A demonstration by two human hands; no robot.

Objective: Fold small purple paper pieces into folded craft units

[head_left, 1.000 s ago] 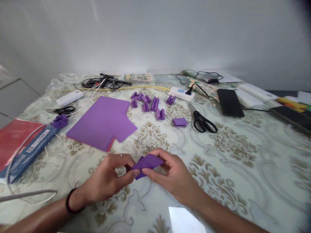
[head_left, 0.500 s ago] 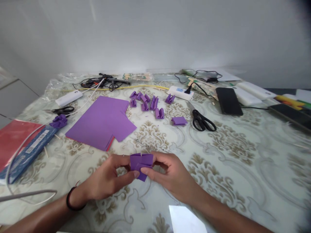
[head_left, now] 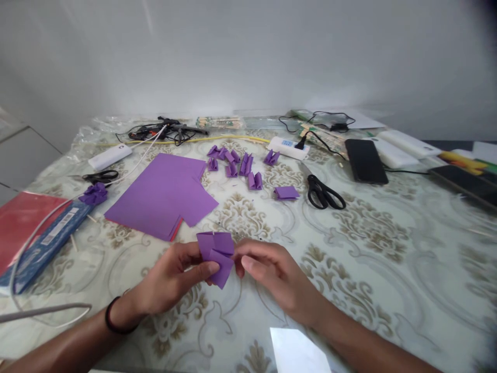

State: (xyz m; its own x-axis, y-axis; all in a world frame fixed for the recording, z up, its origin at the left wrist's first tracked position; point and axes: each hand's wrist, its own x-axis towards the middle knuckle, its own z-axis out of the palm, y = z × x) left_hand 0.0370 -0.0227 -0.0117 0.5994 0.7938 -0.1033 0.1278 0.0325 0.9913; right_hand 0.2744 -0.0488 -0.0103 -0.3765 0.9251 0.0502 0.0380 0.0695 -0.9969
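A folded purple paper piece [head_left: 219,254] is pinched between the thumb and fingers of my left hand [head_left: 171,277]. Just to its right is my right hand [head_left: 277,280], its thumb and index finger apart and nothing seen between them. Several small folded purple pieces [head_left: 246,165] lie beyond my hands. One flat folded piece [head_left: 286,193] rests nearer, left of the black-handled scissors [head_left: 324,194]. A stack of purple sheets [head_left: 159,194], with red showing at its lower edge, lies at the left of centre.
A crumpled purple piece [head_left: 93,194] sits by a blue and red packet [head_left: 46,238] at left, near second scissors [head_left: 101,176]. Further back are a white power strip [head_left: 285,147], tangled black cables [head_left: 166,130] and a white power bank [head_left: 111,156]. A black phone [head_left: 365,161] lies right.
My right hand has let go of the folded paper and its thumb has moved away. The paper has shifted slightly left and up in my left hand, with its lower flap more exposed.
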